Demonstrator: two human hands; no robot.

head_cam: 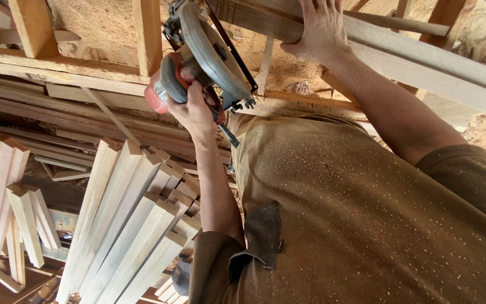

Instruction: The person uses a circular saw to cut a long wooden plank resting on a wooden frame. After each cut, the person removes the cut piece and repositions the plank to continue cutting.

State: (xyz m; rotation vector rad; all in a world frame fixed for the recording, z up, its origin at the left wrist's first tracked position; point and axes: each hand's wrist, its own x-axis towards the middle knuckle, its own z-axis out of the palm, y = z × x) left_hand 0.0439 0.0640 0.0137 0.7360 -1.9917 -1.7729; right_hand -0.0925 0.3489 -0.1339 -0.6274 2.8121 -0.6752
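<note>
Circular saw point(209, 56), at eleven o'clock, gripped by its handle in the left hand point(193, 110), fingers wrapped tight. Right hand point(320, 31), fingers spread, presses the long plank point(423, 70) at one o'clock. Risk: plank shifting, binding the blade near those fingers.

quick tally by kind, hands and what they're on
hands: 2, left hand and right hand
saw: 1, gripped by the left hand
plank: 1, under the flat right hand
total: 4
</note>
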